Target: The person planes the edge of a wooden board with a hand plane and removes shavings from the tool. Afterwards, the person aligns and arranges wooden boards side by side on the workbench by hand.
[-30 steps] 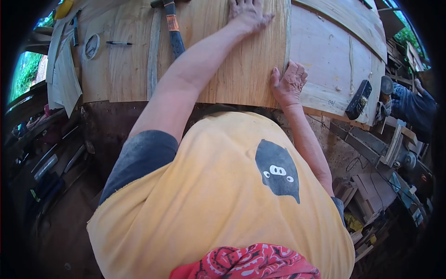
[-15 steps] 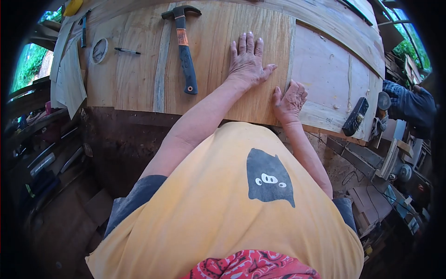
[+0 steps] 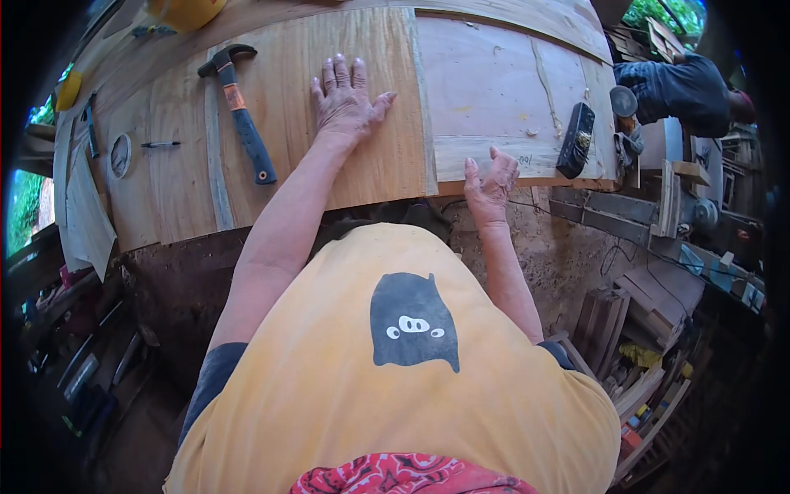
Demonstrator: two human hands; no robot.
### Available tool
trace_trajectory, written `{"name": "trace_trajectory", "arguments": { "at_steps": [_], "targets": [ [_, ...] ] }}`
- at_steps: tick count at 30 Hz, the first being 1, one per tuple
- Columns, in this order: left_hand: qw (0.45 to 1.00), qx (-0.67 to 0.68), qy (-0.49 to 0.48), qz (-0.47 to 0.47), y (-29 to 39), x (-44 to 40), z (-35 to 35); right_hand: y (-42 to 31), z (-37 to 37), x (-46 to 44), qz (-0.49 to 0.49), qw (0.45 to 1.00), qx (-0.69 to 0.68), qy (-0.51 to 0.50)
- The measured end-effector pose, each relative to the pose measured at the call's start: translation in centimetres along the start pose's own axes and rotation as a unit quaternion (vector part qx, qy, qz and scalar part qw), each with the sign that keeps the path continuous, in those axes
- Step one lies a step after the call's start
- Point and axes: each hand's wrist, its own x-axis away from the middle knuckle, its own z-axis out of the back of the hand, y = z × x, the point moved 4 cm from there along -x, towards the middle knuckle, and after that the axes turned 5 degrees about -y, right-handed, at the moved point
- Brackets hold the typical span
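Observation:
My left hand (image 3: 344, 103) lies flat on a wood veneer sheet (image 3: 374, 156), its fingers spread. Right of that sheet's edge, my right hand (image 3: 491, 188) is at the front edge of a paler panel (image 3: 485, 90), fingers apart and holding nothing. Left of my left hand lies a claw hammer (image 3: 239, 115) with a dark handle and an orange band. A black hand plane (image 3: 576, 140) with shavings in it rests on the pale panel, right of my right hand.
A pen (image 3: 160, 145) and a tape roll (image 3: 120, 156) lie at the left, near loose veneer strips (image 3: 85, 210). A yellow container (image 3: 188, 10) stands at the back. Another person (image 3: 679, 92) is bent over at the upper right. Wood pieces (image 3: 650, 395) are piled low on the right.
The view has swung right, so the tabletop items appear further left. My right hand has moved off the veneer's edge, to the right. My left hand stays flat on the veneer.

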Motion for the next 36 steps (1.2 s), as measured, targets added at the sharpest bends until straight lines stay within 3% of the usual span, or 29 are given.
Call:
{"name": "trace_trajectory", "arguments": {
  "at_steps": [8, 11, 15, 18, 21, 22, 25, 28, 31, 36],
  "targets": [
    [1.0, -0.022, -0.012, 0.005, 0.5, 0.0, 0.4, 11.6, 7.9, 1.0, -0.177, 0.965, 0.113, 0.155],
    [0.999, -0.043, -0.01, 0.018, 0.3, 0.0, 0.4, 10.9, 8.7, -2.5, -0.069, 0.978, 0.114, 0.162],
    [0.997, -0.068, -0.01, 0.026, 0.3, 0.1, 0.3, 8.1, 6.4, -7.7, 0.024, 0.991, 0.119, 0.055],
    [0.997, -0.072, -0.007, 0.027, 0.1, -0.1, 0.1, 12.7, 2.1, -11.3, 0.008, 0.99, 0.139, 0.021],
    [0.996, -0.077, -0.014, 0.029, 0.2, -0.1, 0.3, 11.7, 2.0, -13.0, 0.01, 0.985, 0.024, -0.169],
    [0.996, -0.079, -0.018, 0.033, 0.4, -0.1, 0.5, 11.7, 2.4, -13.6, 0.038, 0.99, 0.017, -0.132],
    [0.996, -0.079, -0.021, 0.042, 0.7, 0.0, 0.8, 13.7, 4.0, -17.6, -0.02, 1.0, -0.002, -0.017],
    [0.995, -0.081, -0.023, 0.049, 0.9, 0.0, 1.0, 14.5, 3.7, -21.1, -0.095, 0.99, 0.104, 0.001],
    [0.995, -0.077, -0.026, 0.051, 0.9, 0.1, 1.1, 14.8, 3.1, -22.9, -0.144, 0.974, 0.09, -0.148],
    [0.995, -0.07, -0.039, 0.057, 1.3, -0.1, 1.5, 15.0, 3.1, -22.8, -0.063, 0.986, 0.106, -0.109]
  ]
}}
